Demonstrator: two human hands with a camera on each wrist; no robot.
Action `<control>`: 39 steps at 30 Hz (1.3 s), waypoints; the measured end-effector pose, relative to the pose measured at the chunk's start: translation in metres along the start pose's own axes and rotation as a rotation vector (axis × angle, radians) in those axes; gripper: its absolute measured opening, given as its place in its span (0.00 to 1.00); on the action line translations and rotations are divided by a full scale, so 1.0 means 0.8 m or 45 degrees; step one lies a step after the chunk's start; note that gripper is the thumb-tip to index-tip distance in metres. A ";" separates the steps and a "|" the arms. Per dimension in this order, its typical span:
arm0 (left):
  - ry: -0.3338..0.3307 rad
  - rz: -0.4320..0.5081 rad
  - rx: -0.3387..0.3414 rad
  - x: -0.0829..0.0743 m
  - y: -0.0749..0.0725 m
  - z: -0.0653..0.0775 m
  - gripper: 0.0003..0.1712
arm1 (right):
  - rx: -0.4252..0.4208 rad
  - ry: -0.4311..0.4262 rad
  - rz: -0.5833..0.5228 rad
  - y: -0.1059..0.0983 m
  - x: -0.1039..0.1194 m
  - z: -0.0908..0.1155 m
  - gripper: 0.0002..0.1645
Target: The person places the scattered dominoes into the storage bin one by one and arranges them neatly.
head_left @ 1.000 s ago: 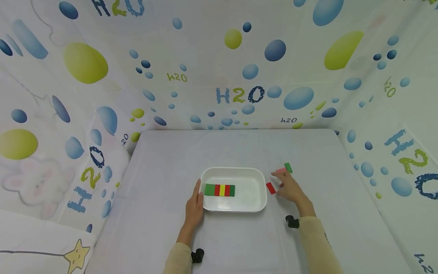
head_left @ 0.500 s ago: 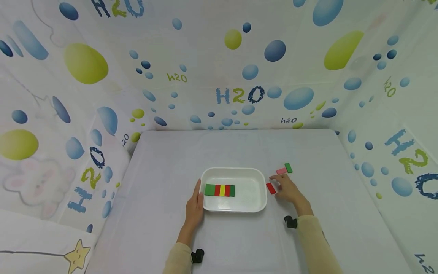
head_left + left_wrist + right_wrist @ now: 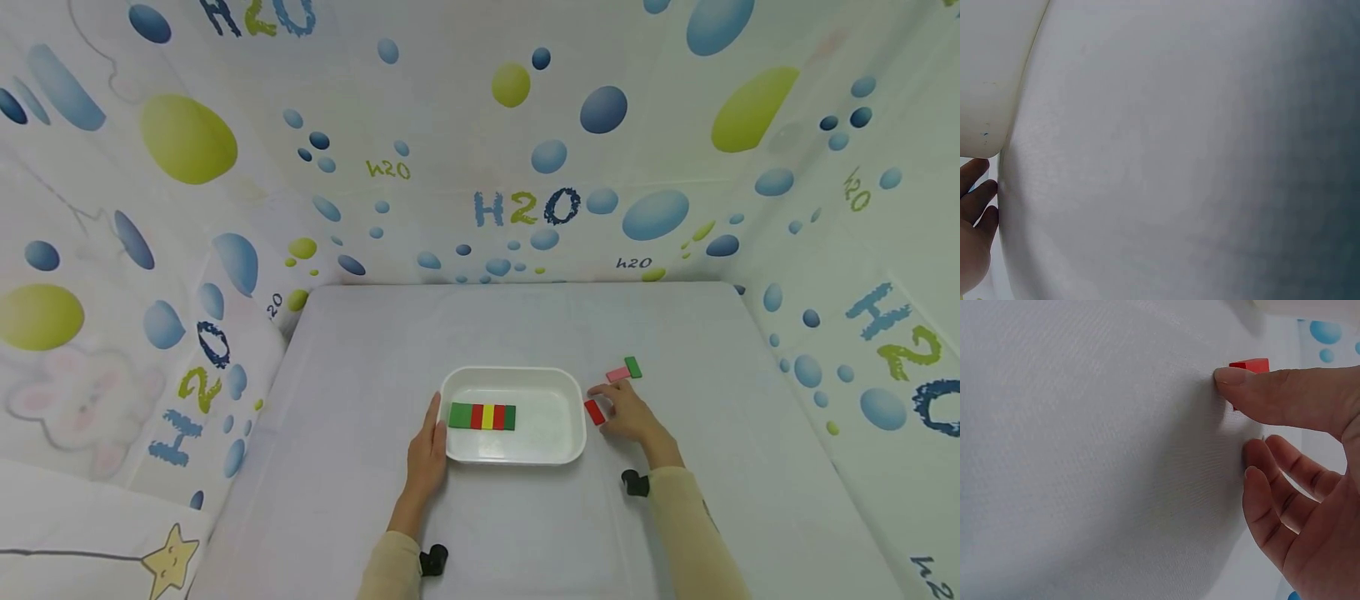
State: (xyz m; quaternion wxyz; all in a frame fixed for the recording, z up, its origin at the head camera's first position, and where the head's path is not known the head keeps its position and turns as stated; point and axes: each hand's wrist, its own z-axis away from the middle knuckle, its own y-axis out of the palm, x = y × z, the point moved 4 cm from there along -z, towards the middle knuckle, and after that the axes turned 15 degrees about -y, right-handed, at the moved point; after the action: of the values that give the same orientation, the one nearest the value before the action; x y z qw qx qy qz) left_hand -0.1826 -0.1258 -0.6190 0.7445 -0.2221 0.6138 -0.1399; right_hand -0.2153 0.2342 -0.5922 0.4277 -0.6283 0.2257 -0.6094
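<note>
A white tray (image 3: 517, 458) holds a flat row of coloured blocks (image 3: 488, 417): green, red, yellow, red and green. My left hand (image 3: 427, 458) lies along the tray's left side with its fingers extended against the wall; in the left wrist view its fingertips are at the tray's corner. Beside the tray's right end, a small red block (image 3: 594, 412) lies on the table. My right hand (image 3: 633, 417) reaches round this block, index fingertip just beyond its far end and thumb at its near end. In the right wrist view the thumb partly hides the block.
Behind my right hand lie a pink block (image 3: 618, 375) and a green block (image 3: 633, 367), end to side. A white cloth covers the table (image 3: 517, 325). Patterned sheets (image 3: 442, 108) rise behind the table and on both sides.
My right hand has moved slightly left and nearer, away from the pink block, its thumb and index finger coming in around the red block. The left hand and the tray have stayed put.
</note>
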 end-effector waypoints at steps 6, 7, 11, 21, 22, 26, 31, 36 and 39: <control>0.015 0.006 0.001 -0.002 -0.001 0.001 0.29 | 0.000 -0.001 0.000 0.000 -0.001 -0.002 0.29; 0.016 0.007 0.002 -0.002 -0.001 0.001 0.29 | -0.001 0.002 -0.001 0.000 -0.001 -0.002 0.29; 0.010 0.005 0.003 -0.001 -0.001 0.001 0.29 | -0.003 0.005 -0.019 0.001 -0.003 -0.003 0.28; 0.023 0.021 0.006 0.000 0.000 0.001 0.29 | -0.103 -0.159 -0.083 0.007 -0.009 -0.007 0.23; 0.023 0.024 0.006 0.000 0.000 0.001 0.29 | -0.114 -0.161 -0.084 0.008 -0.009 -0.007 0.23; 0.030 0.026 0.000 0.000 0.000 0.001 0.29 | -0.147 -0.138 -0.108 0.009 -0.011 -0.005 0.25; 0.027 0.017 -0.003 0.001 0.000 0.001 0.29 | -0.192 -0.107 -0.160 0.011 -0.013 -0.003 0.25; 0.024 0.018 0.007 0.001 0.000 0.001 0.29 | -0.239 -0.117 -0.165 0.012 -0.013 0.000 0.25; 0.022 0.018 0.009 0.001 0.000 0.001 0.29 | -0.282 -0.124 -0.172 0.012 -0.013 0.003 0.25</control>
State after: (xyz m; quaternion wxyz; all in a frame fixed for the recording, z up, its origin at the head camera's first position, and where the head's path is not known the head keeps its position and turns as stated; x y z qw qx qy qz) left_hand -0.1819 -0.1258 -0.6194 0.7408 -0.2139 0.6214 -0.1387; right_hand -0.2120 0.2379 -0.6054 0.3242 -0.7143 0.2278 -0.5769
